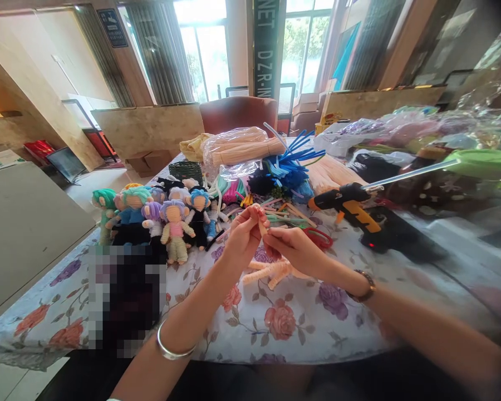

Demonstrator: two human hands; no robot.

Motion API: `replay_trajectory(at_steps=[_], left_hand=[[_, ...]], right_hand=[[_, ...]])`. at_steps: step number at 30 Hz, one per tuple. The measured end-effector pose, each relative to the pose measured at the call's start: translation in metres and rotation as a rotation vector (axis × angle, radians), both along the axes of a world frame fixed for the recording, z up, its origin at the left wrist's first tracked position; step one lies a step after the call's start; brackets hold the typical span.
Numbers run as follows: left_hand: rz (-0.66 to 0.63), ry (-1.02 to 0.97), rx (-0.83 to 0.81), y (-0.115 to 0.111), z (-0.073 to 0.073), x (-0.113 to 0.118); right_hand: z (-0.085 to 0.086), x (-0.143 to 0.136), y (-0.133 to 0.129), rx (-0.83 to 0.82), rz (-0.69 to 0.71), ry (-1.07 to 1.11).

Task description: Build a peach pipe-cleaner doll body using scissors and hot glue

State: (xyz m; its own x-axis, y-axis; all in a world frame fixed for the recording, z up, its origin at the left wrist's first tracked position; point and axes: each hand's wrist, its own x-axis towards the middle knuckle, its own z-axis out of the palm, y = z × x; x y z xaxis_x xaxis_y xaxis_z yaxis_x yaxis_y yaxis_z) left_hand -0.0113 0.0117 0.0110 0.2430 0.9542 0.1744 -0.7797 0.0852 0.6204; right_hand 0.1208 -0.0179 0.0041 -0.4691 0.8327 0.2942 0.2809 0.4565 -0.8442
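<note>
Over the middle of the table, my left hand [244, 234] and my right hand [290, 245] meet with fingertips pinched together. Between them is a small peach-coloured piece [263, 227], apparently pipe cleaner; the fingers cover most of it. Just below my hands, fuzzy peach pipe cleaner pieces [271, 272] lie on the flowered tablecloth [250, 334]. Red scissor handles [320, 238] show behind my right hand. Off to the left stand several small pipe cleaner dolls [177, 228] with coloured hair.
A black and orange glue gun [354, 209] with a long clear stick lies to the right. Behind my hands are blue pipe cleaners [290, 172] and a wrapped peach bundle [242, 147]. Plastic bags [421, 125] fill the back right. A pixelated patch covers the left front.
</note>
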Motion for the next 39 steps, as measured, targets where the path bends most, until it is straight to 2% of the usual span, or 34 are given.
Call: replay_trajectory(at_steps=[10,22,33,39], left_hand=[[0.053,0.082,-0.126,0.005,0.003,-0.005],[-0.139,0.189,-0.145,0.016,-0.002,-0.023],[-0.058,0.157,-0.082,0.007,0.007,-0.011],[-0.030,0.062,-0.150,0.007,0.011,-0.007]], right_hand=[[-0.004,0.001,0.004,-0.086,-0.031,0.109],[-0.003,0.001,0.005,-0.107,-0.019,0.090],[0.000,0.000,0.003,-0.077,-0.016,0.075],[-0.004,0.002,0.009,-0.146,-0.004,0.194]])
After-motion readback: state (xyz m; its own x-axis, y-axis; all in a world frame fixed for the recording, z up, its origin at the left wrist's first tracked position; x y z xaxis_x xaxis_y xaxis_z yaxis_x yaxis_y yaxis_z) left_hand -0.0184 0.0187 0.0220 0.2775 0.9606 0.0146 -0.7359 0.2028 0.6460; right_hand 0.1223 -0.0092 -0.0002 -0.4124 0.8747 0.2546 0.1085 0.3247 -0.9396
